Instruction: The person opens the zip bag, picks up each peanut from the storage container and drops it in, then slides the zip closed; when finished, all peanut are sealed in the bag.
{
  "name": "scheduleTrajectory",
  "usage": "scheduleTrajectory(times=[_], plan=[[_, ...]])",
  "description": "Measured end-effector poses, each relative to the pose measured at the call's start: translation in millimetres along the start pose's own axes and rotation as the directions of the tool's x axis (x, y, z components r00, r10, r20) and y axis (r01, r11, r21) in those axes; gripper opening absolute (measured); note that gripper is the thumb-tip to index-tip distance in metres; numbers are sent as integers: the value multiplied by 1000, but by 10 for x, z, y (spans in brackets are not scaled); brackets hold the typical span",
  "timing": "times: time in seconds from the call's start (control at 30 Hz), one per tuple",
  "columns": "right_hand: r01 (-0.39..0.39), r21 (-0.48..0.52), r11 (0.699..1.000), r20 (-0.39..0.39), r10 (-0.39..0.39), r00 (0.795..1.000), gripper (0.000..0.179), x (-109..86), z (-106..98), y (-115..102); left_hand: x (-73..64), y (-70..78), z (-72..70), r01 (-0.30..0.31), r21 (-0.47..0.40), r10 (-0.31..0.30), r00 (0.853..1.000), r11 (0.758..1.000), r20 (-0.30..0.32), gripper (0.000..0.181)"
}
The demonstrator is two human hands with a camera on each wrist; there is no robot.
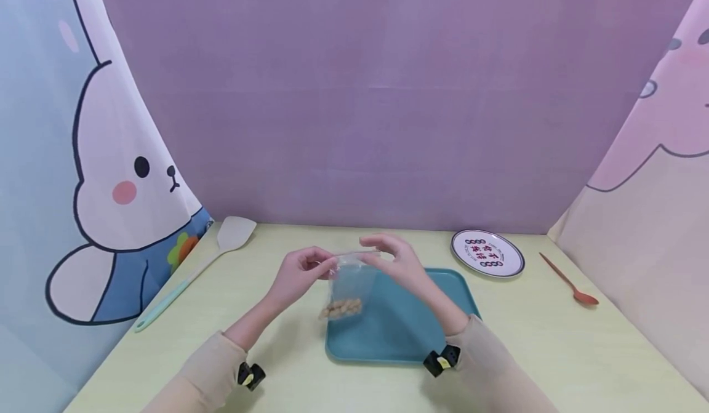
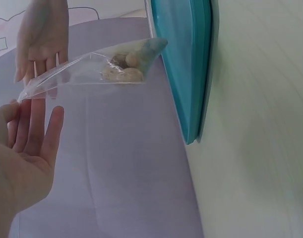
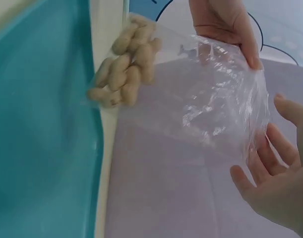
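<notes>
A clear plastic bag (image 1: 350, 282) hangs between the two hands, with several unshelled peanuts (image 3: 134, 62) gathered at its bottom. My left hand (image 1: 297, 274) pinches the bag's upper left corner between thumb and fingers. At the other end of the top edge is my right hand (image 1: 400, 266), its fingers spread and loosely bent. In the right wrist view its fingertips are right at the bag's mouth, and its thumb stands apart from the plastic. Below and to the right of the bag lies a teal tray (image 1: 410, 333), and the peanuts overlap its left edge in the head view.
On the left of the pale yellow table lies a spatula (image 1: 236, 233) with a mint handle. A white printed plate (image 1: 506, 264) is at the back right, with a reddish-brown spoon (image 1: 584, 298) farther right. A purple curtain (image 1: 354, 124) closes off the back.
</notes>
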State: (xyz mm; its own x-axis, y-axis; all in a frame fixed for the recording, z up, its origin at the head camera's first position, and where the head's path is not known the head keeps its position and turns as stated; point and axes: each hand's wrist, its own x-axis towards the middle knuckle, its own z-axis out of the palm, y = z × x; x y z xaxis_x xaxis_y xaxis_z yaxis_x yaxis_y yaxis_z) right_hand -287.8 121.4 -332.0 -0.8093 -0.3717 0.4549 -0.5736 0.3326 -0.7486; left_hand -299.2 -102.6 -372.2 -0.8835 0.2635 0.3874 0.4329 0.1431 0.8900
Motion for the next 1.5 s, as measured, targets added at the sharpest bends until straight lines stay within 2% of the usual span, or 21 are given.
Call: scheduleTrajectory(times=[0.1,0.17,0.33,0.67,0.93,1.0,1.17,1.23,1.37,1.5], plan=[[54,-31,998,48,-53,997,27,65,61,102,-6,3,8,-20,0,20,1000,1000,20,23],[62,-25,998,83,-60,995,25,100,98,201,-9,10,12,-21,-8,22,999,1000,27,22],[75,-9,997,141,-73,987,21,116,141,234,-13,30,18,2,-42,0,999,999,35,25],[91,-22,996,152,-87,985,15,111,167,207,-18,40,17,68,-69,-64,996,995,56,28],[95,-26,995,148,-90,985,11,123,201,226,-27,21,33,35,-35,-33,997,999,65,28],[95,-31,995,154,-89,984,11,109,193,156,-34,13,49,14,-24,-12,998,1000,57,26],[123,-71,990,161,-111,981,10,132,157,152,-97,210,121,-17,13,17,1000,1000,2,17],[146,-87,985,152,-132,980,10,157,145,223,-116,291,148,-31,17,32,999,999,-25,14],[156,-107,982,130,-142,981,10,157,110,213,-102,273,183,-91,26,92,994,996,-63,12],[153,-146,977,107,-138,985,9,130,84,171,-90,261,206,-107,54,111,990,993,-90,12]])
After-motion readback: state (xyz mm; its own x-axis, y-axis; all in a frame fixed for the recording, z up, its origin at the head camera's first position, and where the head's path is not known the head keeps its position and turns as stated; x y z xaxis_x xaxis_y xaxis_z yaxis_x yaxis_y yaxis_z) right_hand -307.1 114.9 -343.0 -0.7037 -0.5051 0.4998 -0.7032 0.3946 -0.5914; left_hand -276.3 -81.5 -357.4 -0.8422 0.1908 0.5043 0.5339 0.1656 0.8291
